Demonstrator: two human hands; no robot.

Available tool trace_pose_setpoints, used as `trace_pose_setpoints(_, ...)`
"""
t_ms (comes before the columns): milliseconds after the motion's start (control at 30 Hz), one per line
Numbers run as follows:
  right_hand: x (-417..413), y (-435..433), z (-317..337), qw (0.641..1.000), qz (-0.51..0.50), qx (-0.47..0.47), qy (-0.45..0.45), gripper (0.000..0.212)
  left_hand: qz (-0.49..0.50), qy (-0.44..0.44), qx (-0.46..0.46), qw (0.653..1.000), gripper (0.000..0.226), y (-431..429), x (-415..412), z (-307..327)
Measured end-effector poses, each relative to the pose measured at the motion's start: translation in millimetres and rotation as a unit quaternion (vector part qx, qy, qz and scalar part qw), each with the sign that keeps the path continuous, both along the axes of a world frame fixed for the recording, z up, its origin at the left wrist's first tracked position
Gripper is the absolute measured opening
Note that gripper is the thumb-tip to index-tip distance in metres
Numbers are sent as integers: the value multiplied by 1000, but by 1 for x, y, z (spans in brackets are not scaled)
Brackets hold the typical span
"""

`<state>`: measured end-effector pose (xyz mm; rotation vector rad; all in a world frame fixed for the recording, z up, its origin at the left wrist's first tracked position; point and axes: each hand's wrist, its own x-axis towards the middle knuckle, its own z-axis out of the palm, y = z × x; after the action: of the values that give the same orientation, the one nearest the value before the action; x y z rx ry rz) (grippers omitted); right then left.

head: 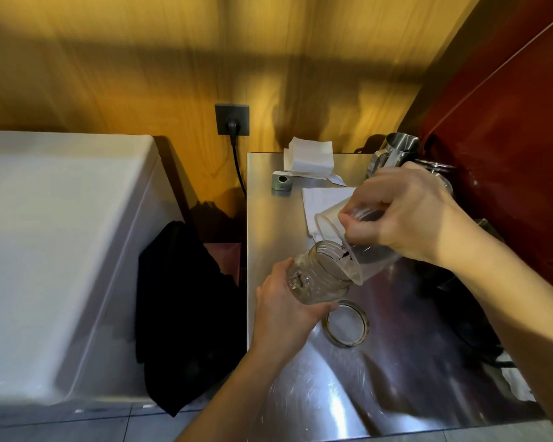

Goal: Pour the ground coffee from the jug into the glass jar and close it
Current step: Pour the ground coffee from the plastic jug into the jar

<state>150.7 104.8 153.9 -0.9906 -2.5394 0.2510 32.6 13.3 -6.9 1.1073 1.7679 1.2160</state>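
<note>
My left hand (284,309) grips a clear glass jar (316,275), held tilted above the steel counter with its mouth facing up and right. My right hand (406,215) holds a clear plastic jug (339,237), tipped on its side so its rim rests over the jar's mouth. A few dark coffee grounds (345,252) cling to the jug's inner wall near the rim. The jar's round lid (347,323), a metal ring with a clear centre, lies flat on the counter just below the jar.
On the steel counter (348,393) stand a small grey device (281,184), a stack of white paper filters (310,157), a steel pitcher (396,151) and dark equipment (454,298) at right. A black cloth (179,314) hangs left of the counter, beside a white appliance (61,250).
</note>
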Motion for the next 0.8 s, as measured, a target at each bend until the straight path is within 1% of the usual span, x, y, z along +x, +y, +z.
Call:
trace_pose_setpoints(133,-2,1,-1,1000,-9,5,-6,13,4,-7,-3,1000,79,1,0,-1)
trace_pose_setpoints(267,-2,-1,0,1000,-19,6,5,13,4,-12,-10,1000,85,1,-1,-4)
trace_pose_setpoints(367,-3,-2,0,1000,-19,6,-7,14,1,-19,-14,1000,87,0,-2,-5)
trace_pose_setpoints(433,-4,-3,-1,1000,-12,4,-9,17,1,-22,-15,1000,84,0,-2,-5)
trace_pose_setpoints(533,-4,-3,-1,1000,-12,3,3,14,1,-22,-10,1000,77,-1,-1,-2)
trace_pose_setpoints(633,-5,-3,-1,1000,-7,-2,-9,19,3,-23,-17,1000,79,-2,-1,-3)
trace_pose_setpoints(700,-3,-3,-1,1000,-4,-12,-2,22,5,-25,-15,1000,80,-2,-1,-2)
trace_pose_setpoints(767,-3,-3,-2,1000,-3,-8,1,21,8,-17,-12,1000,80,-2,0,-2)
trace_pose_setpoints(800,-4,-3,-3,1000,-3,5,-12,20,8,-14,-15,1000,81,-2,0,-1)
